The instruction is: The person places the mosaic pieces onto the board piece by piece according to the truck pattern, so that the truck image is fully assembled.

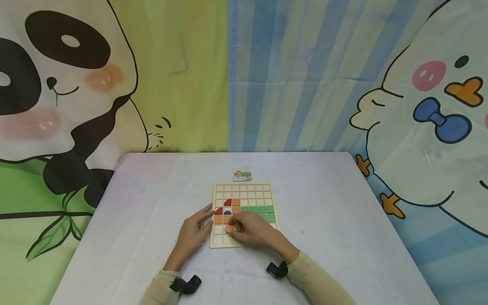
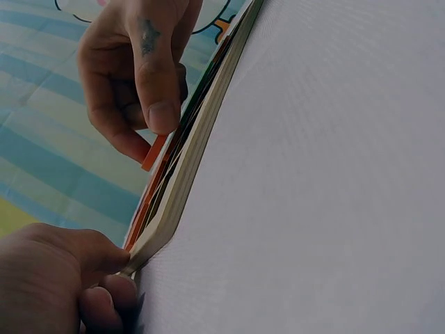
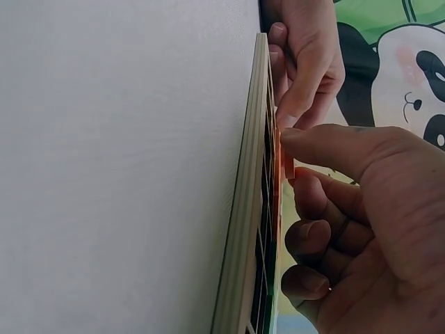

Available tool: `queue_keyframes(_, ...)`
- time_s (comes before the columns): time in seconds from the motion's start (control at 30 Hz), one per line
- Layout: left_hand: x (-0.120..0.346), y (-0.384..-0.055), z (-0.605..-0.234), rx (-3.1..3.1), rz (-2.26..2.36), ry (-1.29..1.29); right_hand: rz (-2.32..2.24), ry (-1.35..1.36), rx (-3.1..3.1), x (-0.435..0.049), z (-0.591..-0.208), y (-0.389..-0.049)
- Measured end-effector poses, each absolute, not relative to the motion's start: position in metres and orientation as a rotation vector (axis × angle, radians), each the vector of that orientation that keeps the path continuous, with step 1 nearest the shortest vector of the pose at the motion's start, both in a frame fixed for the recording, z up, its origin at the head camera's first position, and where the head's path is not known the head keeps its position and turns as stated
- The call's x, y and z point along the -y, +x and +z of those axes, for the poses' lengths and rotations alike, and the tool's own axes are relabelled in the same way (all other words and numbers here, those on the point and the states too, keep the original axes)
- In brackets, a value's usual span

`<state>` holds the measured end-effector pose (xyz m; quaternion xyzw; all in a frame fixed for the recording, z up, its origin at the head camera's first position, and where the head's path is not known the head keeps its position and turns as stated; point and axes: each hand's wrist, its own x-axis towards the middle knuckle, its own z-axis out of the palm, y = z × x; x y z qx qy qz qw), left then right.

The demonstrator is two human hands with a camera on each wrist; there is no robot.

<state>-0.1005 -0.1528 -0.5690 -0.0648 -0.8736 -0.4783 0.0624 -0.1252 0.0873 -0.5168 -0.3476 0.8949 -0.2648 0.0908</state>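
Note:
A wooden grid board lies on the table with coloured tiles in some of its cells. Between thumb and index finger, my right hand pinches a small orange tile at the board's lower left part. The tile is held tilted in the right wrist view, close above the board's face. At the board's left edge, my left hand touches the side with relaxed fingers. Red pieces, a blue piece and orange tiles sit near the left; green tiles run to the right, partly hidden by my right hand.
Behind the board lies a small picture card with a coloured figure on a grid. A white cloth covers the table. Cartoon curtains hang beyond its far edge. Black wrist cameras sit on both sleeves.

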Motion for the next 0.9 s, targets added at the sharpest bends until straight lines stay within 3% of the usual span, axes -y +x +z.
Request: queue_keyframes(0.9, 0.1532, -0.1008, -0.5692, 2.666, -1.438, -0.156, -0.714, -1.077, -2.674, -0.0807, -0.5222, -0.129)
